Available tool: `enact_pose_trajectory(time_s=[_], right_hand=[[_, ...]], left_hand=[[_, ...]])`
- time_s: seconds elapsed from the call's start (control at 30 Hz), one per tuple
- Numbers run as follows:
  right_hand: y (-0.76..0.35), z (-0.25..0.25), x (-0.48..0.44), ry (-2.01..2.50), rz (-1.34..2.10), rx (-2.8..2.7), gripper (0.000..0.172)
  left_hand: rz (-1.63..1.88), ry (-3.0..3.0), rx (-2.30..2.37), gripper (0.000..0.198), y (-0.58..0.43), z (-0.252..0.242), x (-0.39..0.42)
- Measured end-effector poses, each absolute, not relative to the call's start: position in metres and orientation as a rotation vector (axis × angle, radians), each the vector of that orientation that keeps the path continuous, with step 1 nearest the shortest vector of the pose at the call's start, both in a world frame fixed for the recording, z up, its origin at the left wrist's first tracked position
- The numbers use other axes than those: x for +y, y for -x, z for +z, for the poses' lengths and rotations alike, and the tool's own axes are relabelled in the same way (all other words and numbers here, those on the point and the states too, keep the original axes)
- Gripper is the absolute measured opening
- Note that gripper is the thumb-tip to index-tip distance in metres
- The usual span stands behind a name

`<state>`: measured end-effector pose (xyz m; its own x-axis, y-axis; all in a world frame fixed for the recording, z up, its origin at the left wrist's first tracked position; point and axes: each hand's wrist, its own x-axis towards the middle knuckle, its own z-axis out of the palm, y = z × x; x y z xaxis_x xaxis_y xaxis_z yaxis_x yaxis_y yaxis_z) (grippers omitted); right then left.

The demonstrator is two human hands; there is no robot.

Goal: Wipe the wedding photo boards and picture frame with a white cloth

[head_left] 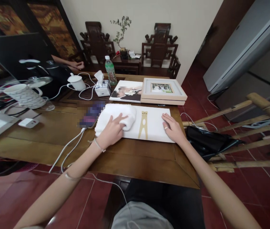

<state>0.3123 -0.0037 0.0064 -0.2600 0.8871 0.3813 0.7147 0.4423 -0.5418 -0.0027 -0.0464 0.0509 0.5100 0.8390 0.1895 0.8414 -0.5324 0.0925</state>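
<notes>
A flat white panel point(155, 125) with a gold, long-legged A-shaped figure point(143, 124) lies near the table's front edge. Over its left part is a bunched, fluffy white cloth point(112, 111). My left hand point(113, 129) presses on this cloth and grips it, fingers pointing right; folds hide some fingertips. At the panel's right end, my right hand point(173, 127) rests with fingers stretched out, a ring on one of them. It holds nothing and touches the panel's surface.
Behind the panel are a photo print point(127, 90) and a framed picture point(162, 90). A phone point(92, 115) with a white cable lies left of the cloth. Further back stand a tissue box point(102, 88), a bottle point(110, 71) and a lidded cup point(76, 82). Another person's hand point(77, 65) shows behind.
</notes>
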Motion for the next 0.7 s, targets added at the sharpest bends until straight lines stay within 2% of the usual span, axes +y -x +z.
enact_pose_trajectory(time_s=[0.17,0.23,0.3,0.37,0.5,0.7], right_hand=[[-0.296,0.021,-0.022,1.371,0.124,-2.287,0.046],[-0.281,0.028,-0.035,1.259,0.087,-2.470,0.057],[-0.265,0.032,-0.046,1.180,0.064,-2.610,0.076],[-0.252,0.033,-0.051,1.194,0.003,-2.675,0.085],[-0.242,0.030,-0.049,1.189,-0.174,-2.733,0.073],[-0.234,0.028,-0.049,1.017,-0.353,-2.835,0.049]], left_hand=[[-0.478,2.823,-1.382,0.032,0.010,0.047,-0.099],[-0.539,2.808,-1.378,0.030,0.009,0.044,-0.111],[-0.599,2.762,-1.386,0.028,0.007,0.041,-0.115],[-0.640,2.709,-1.400,0.027,0.003,0.039,-0.114],[-0.670,2.636,-1.400,0.034,0.000,0.037,-0.106],[-0.633,2.602,-1.375,0.032,0.001,0.037,-0.100]])
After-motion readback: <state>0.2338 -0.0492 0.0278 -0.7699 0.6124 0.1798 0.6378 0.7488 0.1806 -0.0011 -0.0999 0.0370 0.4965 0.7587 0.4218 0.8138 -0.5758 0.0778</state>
